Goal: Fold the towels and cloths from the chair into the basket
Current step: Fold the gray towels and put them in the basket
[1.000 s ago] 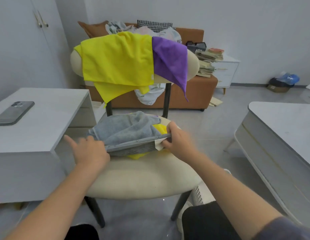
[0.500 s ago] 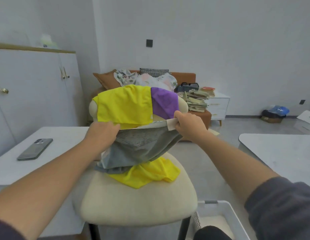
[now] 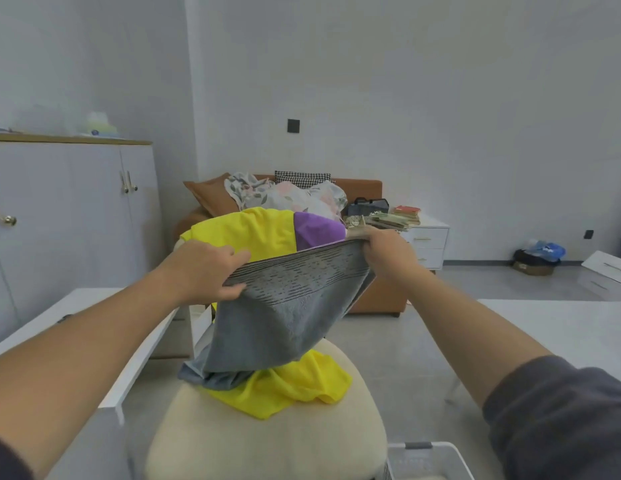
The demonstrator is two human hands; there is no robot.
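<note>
A grey towel [image 3: 285, 313] hangs stretched between my hands above the cream chair [image 3: 267, 441]. My left hand [image 3: 208, 268] pinches its top edge at the left, and my right hand [image 3: 385, 251] grips the right corner. The towel's lower end still rests on the seat, on top of a crumpled yellow cloth [image 3: 285, 389]. Over the chair back hang another yellow cloth [image 3: 246, 233] and a purple cloth [image 3: 317, 230], partly hidden by the towel. The white basket [image 3: 430, 459] shows its rim at the bottom right, beside the chair.
A white table [image 3: 94, 327] stands to the left of the chair and another white table [image 3: 562, 327] to the right. Behind the chair is an orange sofa [image 3: 368, 188] piled with clothes, then a white drawer unit [image 3: 427, 237] stacked with books. White cabinets [image 3: 77, 216] line the left wall.
Both hands have lifted the grey towel off the seat and pulled its top edge wide and taut. The yellow cloth beneath it is now uncovered. My view has tilted upward.
</note>
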